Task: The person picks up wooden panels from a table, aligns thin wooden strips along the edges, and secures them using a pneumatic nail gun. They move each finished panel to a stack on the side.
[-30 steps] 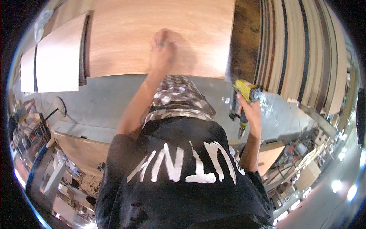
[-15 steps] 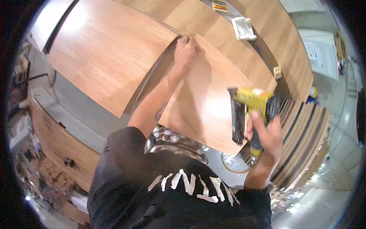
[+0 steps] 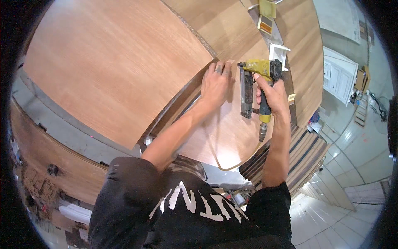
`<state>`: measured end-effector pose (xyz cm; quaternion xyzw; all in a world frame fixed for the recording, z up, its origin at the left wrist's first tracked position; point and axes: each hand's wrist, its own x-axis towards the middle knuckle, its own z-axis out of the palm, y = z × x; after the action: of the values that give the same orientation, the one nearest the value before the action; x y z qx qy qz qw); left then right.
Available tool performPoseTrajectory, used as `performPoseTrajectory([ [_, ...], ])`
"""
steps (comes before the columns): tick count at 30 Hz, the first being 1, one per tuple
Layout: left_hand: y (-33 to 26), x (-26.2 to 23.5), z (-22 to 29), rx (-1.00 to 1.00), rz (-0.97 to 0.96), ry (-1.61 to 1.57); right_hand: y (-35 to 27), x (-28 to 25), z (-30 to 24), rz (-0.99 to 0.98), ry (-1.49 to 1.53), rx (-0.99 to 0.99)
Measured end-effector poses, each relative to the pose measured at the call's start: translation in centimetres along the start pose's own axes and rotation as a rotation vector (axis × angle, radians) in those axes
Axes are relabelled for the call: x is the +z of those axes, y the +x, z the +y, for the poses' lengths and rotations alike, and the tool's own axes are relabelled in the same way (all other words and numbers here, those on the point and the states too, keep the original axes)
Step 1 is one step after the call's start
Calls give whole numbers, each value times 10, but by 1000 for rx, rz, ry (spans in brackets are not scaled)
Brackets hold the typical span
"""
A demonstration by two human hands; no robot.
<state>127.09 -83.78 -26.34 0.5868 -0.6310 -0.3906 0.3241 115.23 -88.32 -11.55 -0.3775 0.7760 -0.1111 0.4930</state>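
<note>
My right hand (image 3: 274, 94) is wrapped round the handle of a yellow and black nail gun (image 3: 257, 66), held upright over the far part of a smaller wooden panel (image 3: 203, 133). An air hose (image 3: 245, 162) loops by the fitting at the gun's lower end. My left hand (image 3: 216, 85) grips the panel's far left corner with bent fingers; the fingertips are partly hidden. Just left of that hand lies the edge of a large wooden panel (image 3: 116, 66), with a dark gap between the two. The gun's nose is close to my left fingers, apart from them.
A white bracket-like piece (image 3: 278, 52) and a small open box (image 3: 265, 25) lie on a dark strip across the far boards. Stacked board edges (image 3: 298, 153) stand at the right. White panelled doors (image 3: 340, 76) lean farther right.
My right hand has brought the nail gun farther away and to the left, closer to my left hand. The left hand stays at the smaller panel's corner while the view has shifted.
</note>
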Motion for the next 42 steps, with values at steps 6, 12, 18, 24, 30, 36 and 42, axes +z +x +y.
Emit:
performPoseTrajectory([
  [6,-7,-5,6,19,-22,-21,-11,-5,8,7,-27,-13],
  [12,-26,-17,2,-25,-115,129,-4,5,8,7,-117,21],
  [18,-183,-80,-15,-133,34,261,3,-17,19,-38,-175,-86],
  [24,-269,-100,-35,-394,427,446,19,-14,23,-108,-203,-126],
  [30,-281,-90,-39,-628,425,-135,23,-7,24,-138,-165,-151],
  [36,-278,-93,-35,-687,382,-375,15,-19,22,-123,-165,-129],
  [42,-282,-90,-47,-671,307,-254,15,-3,27,-104,-135,-147],
])
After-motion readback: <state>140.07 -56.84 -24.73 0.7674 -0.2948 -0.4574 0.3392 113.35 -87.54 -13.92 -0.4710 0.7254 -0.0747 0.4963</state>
